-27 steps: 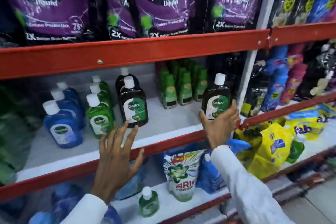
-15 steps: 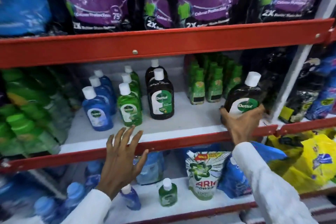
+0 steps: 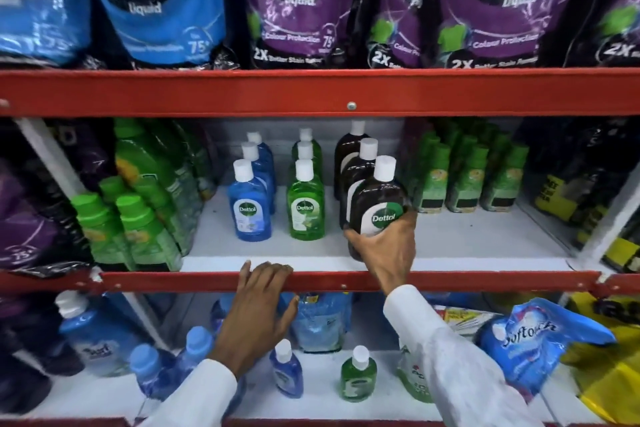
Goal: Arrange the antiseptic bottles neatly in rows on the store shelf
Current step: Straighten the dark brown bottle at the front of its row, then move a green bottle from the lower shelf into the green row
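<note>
Three rows of Dettol bottles stand on the white middle shelf [image 3: 467, 243]: a blue row [image 3: 250, 208], a green row [image 3: 305, 204] and a dark brown row [image 3: 356, 166]. My right hand [image 3: 384, 250] grips the lower part of a brown Dettol bottle [image 3: 379, 201] with a white cap, held at the front of the brown row, just right of the green row. My left hand [image 3: 259, 312] rests with its fingers curled over the red front rail [image 3: 156, 281] of that shelf, holding nothing.
Green-capped bottles [image 3: 467, 180] crowd the shelf's right back, larger green bottles [image 3: 138, 218] its left. Purple and blue detergent pouches [image 3: 294, 0] hang above. The lower shelf holds a small blue bottle [image 3: 287, 371], a small green bottle [image 3: 358, 376] and refill packs [image 3: 533, 336].
My right hand has carried the brown bottle left from the shelf's right end to the front of the brown row. My left hand has risen onto the red rail. The view shifted.
</note>
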### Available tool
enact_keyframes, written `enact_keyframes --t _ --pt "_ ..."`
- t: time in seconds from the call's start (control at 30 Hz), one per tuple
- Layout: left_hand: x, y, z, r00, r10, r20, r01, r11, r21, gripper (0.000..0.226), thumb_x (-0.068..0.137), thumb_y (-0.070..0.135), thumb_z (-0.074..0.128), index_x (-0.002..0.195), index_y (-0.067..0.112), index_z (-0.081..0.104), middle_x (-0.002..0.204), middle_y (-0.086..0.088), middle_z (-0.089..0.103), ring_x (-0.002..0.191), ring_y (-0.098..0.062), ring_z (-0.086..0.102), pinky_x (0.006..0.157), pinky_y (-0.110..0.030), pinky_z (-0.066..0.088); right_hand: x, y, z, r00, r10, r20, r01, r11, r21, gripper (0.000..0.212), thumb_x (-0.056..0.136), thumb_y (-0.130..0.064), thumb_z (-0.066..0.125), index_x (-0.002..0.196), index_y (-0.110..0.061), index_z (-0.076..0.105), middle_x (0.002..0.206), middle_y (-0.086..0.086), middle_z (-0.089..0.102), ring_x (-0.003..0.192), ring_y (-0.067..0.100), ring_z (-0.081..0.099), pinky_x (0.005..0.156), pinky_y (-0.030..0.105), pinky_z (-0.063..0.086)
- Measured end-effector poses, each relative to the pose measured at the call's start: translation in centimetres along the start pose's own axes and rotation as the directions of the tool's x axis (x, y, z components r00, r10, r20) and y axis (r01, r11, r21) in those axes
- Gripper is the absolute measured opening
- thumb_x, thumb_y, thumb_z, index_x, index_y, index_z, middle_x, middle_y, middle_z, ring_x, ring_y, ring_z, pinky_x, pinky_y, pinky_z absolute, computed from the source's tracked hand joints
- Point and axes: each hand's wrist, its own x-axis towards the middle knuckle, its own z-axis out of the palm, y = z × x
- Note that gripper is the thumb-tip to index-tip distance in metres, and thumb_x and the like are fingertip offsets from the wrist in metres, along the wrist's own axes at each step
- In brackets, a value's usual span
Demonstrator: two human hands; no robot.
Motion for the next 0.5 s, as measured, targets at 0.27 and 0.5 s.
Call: enact_keyframes --t 0.27,0.5 --pt "-0.3 -0.2 0.6 1.0 -0.012 -0.006 0.012 0.998 -0.065 0.048 0.088 0.042 0.052 0.132 0.023 0.049 0.131 0.0 0.06 0.126 -0.022 0.05 0.12 -0.046 0.016 -1.1 1.6 -0.3 0.993 -0.11 -0.045 0.11 0.994 -0.015 0.119 0.054 -0.055 0.088 0.144 -0.005 0.029 0.142 0.017 0.044 0.133 0.032 0.041 0.115 0.043 0.037" --pt "-0.3 -0.6 0.9 0.999 -0.002 -0.039 -0.003 0.994 -0.113 0.05 0.087 0.034 0.06 0.135 0.021 0.049 0.134 -0.001 0.058 0.129 -0.023 0.047 0.122 -0.049 0.016 -11.2 9.6 -2.8 0.945 -0.264 -0.194 0.289 0.951 0.112 0.052 0.082 -0.021 0.069 0.124 0.003 0.052 0.12 0.02 0.054 0.113 0.033 0.054 0.103 0.029 0.043"
